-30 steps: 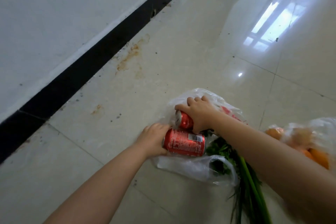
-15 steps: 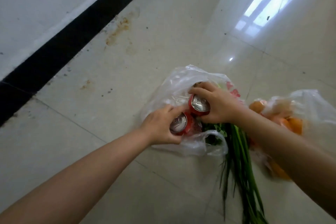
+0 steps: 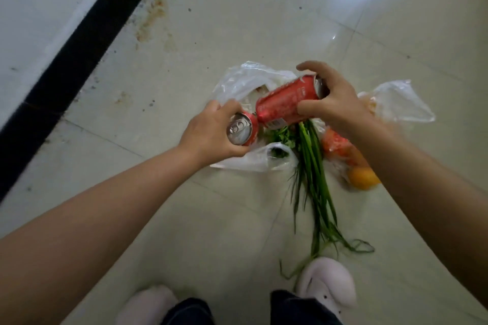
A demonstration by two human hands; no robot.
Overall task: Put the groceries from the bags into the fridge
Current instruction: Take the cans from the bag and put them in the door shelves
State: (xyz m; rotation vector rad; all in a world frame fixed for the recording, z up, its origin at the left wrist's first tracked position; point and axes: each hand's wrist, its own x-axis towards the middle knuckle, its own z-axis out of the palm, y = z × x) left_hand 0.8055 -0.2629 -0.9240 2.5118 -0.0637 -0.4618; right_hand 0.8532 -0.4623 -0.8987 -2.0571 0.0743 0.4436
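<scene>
Left hand (image 3: 211,134) wraps 1 can (image 3: 241,129), right hand (image 3: 335,103) clamps another can (image 3: 287,101) mid-frame; keep both fists tight, carry them level.

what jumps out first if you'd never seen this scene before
Two red soda cans held above the floor: the left hand grips one can top-up, the right hand holds the other can on its side. Beneath them, green onions spill from a clear plastic bag on pale tiles.
</scene>
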